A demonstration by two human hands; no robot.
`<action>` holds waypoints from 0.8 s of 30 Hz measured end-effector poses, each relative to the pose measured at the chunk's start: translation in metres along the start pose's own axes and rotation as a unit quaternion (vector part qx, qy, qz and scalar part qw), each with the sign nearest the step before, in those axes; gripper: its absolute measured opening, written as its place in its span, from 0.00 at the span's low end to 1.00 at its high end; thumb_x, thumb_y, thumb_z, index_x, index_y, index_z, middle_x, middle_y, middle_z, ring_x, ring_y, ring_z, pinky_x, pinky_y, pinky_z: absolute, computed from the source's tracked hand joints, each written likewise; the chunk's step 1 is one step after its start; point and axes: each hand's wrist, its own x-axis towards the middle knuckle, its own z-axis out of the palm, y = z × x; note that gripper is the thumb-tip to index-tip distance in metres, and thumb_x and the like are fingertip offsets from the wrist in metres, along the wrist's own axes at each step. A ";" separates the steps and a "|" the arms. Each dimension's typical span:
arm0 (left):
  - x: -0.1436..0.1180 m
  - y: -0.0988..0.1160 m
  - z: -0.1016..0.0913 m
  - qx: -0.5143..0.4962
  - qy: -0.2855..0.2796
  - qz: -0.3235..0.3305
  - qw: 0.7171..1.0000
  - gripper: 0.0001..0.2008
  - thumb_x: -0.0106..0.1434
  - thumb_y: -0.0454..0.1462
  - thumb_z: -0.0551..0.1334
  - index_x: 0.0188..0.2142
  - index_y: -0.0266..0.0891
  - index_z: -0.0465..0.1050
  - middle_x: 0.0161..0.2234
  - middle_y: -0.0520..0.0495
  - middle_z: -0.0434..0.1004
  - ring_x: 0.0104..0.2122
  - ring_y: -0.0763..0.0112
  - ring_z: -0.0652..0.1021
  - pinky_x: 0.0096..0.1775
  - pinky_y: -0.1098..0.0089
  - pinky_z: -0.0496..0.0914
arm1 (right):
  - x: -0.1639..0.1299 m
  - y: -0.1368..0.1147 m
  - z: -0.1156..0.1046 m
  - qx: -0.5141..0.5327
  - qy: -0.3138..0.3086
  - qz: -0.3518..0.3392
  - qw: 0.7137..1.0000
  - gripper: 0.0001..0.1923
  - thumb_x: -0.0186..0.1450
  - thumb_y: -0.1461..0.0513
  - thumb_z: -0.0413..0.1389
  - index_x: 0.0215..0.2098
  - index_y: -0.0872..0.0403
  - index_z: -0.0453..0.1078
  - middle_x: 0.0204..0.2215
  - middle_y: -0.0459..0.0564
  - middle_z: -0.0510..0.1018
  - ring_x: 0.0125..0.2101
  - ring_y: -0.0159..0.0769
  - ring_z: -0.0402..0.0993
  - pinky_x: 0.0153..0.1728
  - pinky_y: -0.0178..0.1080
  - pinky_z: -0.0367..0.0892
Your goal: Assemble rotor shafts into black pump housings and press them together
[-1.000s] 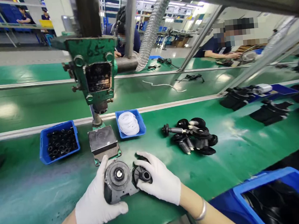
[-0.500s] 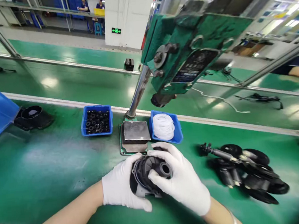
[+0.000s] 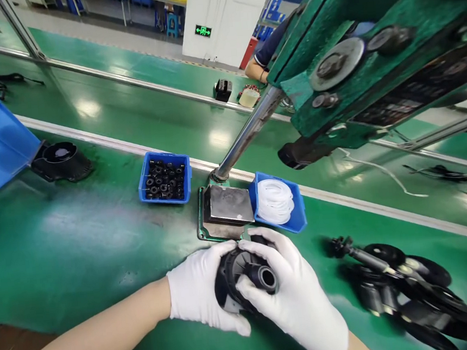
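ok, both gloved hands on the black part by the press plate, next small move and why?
Probably press the black cover squarely down. Left hand cups its side, right hand grips the spout end, and it sits tilted, short of the press plate.

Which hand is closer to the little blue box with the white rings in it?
The right hand. Its fingers reach up just below the blue box of white rings. The left hand sits further off, down and to the left, both gripping the black round part.

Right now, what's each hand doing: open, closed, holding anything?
Left hand: closed around the black round part, gripping its left side.
Right hand: closed on the same part, fingers over its top.
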 end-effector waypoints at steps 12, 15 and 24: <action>-0.003 -0.002 0.006 0.005 0.028 -0.012 1.000 0.54 0.33 0.39 0.77 0.59 0.39 0.56 0.54 0.40 0.71 0.52 0.47 0.74 0.56 0.52 0.68 | -0.009 -0.001 0.008 -0.020 0.010 0.019 1.000 0.21 0.62 0.53 0.58 0.51 0.51 0.65 0.53 0.61 0.64 0.51 0.56 0.66 0.46 0.57 0.70; -0.003 -0.002 0.007 -0.009 0.020 -0.007 1.000 0.50 0.36 0.41 0.76 0.58 0.41 0.58 0.54 0.41 0.71 0.52 0.49 0.74 0.55 0.54 0.69 | -0.009 -0.002 0.008 -0.019 0.019 0.012 1.000 0.21 0.62 0.54 0.58 0.51 0.52 0.65 0.52 0.61 0.64 0.50 0.55 0.66 0.46 0.57 0.70; 0.001 -0.012 0.010 0.056 0.030 0.208 0.976 0.54 0.40 0.32 0.72 0.64 0.48 0.47 0.59 0.44 0.62 0.58 0.53 0.68 0.59 0.56 0.65 | -0.006 -0.004 0.007 0.004 0.031 -0.006 0.999 0.31 0.62 0.59 0.57 0.61 0.57 0.57 0.54 0.63 0.63 0.54 0.53 0.63 0.52 0.56 0.67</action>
